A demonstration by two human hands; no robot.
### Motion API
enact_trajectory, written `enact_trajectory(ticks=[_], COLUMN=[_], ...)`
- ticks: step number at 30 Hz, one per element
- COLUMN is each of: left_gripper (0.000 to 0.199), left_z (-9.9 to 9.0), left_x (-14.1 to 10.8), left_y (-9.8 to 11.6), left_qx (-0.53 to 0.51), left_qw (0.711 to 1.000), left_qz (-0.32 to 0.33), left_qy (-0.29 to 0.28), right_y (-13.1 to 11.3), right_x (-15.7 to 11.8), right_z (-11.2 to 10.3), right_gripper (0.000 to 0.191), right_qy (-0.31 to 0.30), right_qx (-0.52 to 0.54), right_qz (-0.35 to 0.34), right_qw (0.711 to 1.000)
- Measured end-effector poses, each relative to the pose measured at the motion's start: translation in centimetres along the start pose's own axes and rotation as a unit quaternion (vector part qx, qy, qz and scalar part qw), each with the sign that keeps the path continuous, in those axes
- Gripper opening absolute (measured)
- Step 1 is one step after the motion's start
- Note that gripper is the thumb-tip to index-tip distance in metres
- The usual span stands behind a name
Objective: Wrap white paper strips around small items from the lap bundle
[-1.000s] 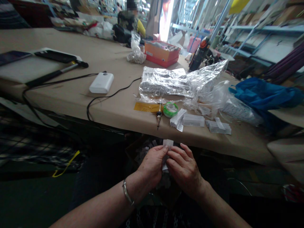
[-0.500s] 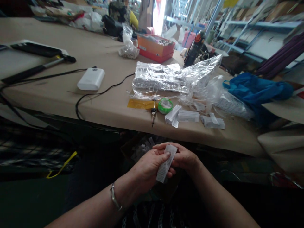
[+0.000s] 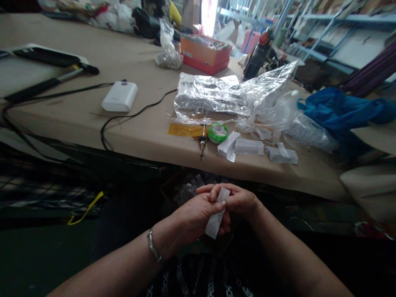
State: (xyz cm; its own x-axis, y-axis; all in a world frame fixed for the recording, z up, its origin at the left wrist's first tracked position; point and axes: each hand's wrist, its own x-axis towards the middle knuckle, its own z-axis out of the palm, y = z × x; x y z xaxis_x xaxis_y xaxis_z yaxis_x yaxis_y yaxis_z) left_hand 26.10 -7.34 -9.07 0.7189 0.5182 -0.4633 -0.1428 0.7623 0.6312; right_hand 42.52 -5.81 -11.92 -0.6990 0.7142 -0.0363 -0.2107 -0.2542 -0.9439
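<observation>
A narrow white printed label (image 3: 215, 225) lies slantwise in my left hand (image 3: 194, 216), its thumb pressed across the middle. My right hand (image 3: 243, 202) closes on the label's upper right edge, its fingertips curled over the top end. Both hands meet in front of my lap, below the table edge. Whether more labels lie under the top one is hidden. On the table, a fanned stack of labels (image 3: 228, 147), a flat stack (image 3: 249, 147) and a third stack (image 3: 281, 155) sit near the front edge.
A pen-like tool (image 3: 202, 144) with a metal tip rests beside a green round container (image 3: 218, 133). Behind lie clear plastic packaging (image 3: 210, 97), a white power bank (image 3: 120, 97) with a black cable, and an orange box (image 3: 206, 55). Scraps fill a box (image 3: 185, 187) below the table.
My right thumb and fingers have come in over the label's upper part, and my left thumb has slid slightly down it. The whole view has shifted a little.
</observation>
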Motion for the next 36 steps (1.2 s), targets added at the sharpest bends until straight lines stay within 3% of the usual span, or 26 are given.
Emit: enact_trajectory(ticks=[2,5,8,11,16,23,30,33,36], left_gripper=[0.025,0.02,0.021,0.02,0.017,0.021,0.02,0.021,0.021], left_z=[-0.1,-0.4,-0.5,-0.6,-0.8,-0.8,-0.9,-1.0,-1.0], left_x=[-0.1,-0.2,-0.3,-0.3,-0.2,0.0,-0.1,0.0,0.2], left_y=[0.1,0.3,0.5,0.4,0.1,0.0,0.2,0.0,-0.2], left_qx=[-0.017,-0.035,-0.018,-0.009,-0.028,-0.028,-0.008,-0.016,-0.02], left_qw=[1.0,0.999,0.999,0.999,0.998,0.998,0.999,0.998,0.998], left_qz=[0.003,0.006,0.007,0.01,0.027,0.03,0.009,0.021,0.03], left_qy=[0.008,0.027,0.04,0.048,0.047,0.047,0.052,0.05,0.055], right_y=[-0.4,-1.4,-2.3,-2.5,-1.9,-1.7,-1.3,-1.1,-1.0], right_x=[-0.2,-0.7,-1.1,-1.2,-1.0,-1.0,-1.1,-1.0,-0.6], right_z=[0.3,1.1,2.0,2.7,3.1,3.4,3.6,3.8,4.1], right_gripper=[0.046,0.043,0.035,0.032,0.028,0.026,0.028,0.029,0.014], right_qy=[0.027,0.134,0.22,0.241,0.252,0.266,0.272,0.321,0.358], right_qx=[-0.018,-0.142,-0.355,-0.494,-0.545,-0.542,-0.47,-0.414,-0.347], right_qz=[-0.013,-0.055,-0.096,-0.118,-0.132,-0.125,-0.116,-0.095,-0.064], right_qw=[0.999,0.979,0.903,0.827,0.789,0.787,0.831,0.846,0.865])
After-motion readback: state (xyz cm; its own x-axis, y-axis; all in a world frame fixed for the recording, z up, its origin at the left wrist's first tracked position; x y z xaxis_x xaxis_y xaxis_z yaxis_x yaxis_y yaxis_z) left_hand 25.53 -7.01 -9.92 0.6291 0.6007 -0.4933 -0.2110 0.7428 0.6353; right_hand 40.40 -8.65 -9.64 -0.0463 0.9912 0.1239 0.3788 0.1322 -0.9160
